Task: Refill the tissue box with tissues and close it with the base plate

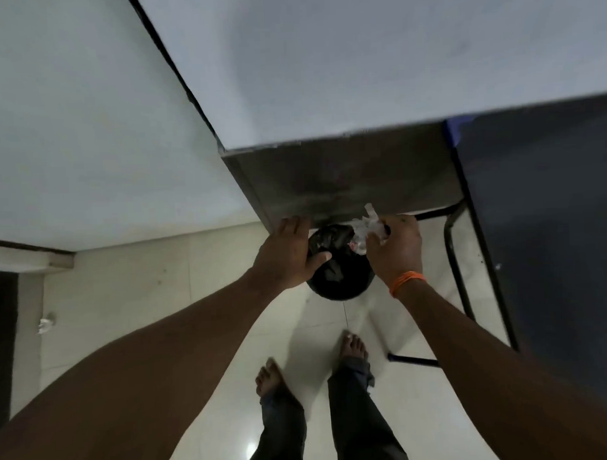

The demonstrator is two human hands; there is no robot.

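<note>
Right hand (394, 249): fingers closed on crumpled clear wrapper (365, 229), seemingly plastic (over black bin (338, 280));
Left hand (289, 254): fingers spread, empty;
Progress: tissue box unseen; refill, closing unconfirmed

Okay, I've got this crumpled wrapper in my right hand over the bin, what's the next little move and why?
Probably just open the right hand and let the crumpled clear wrapper drop. It already sits above the black-lined bin on the floor, and the left hand rests at the bin's edge by the table, so nothing seems to block the fall.
</note>
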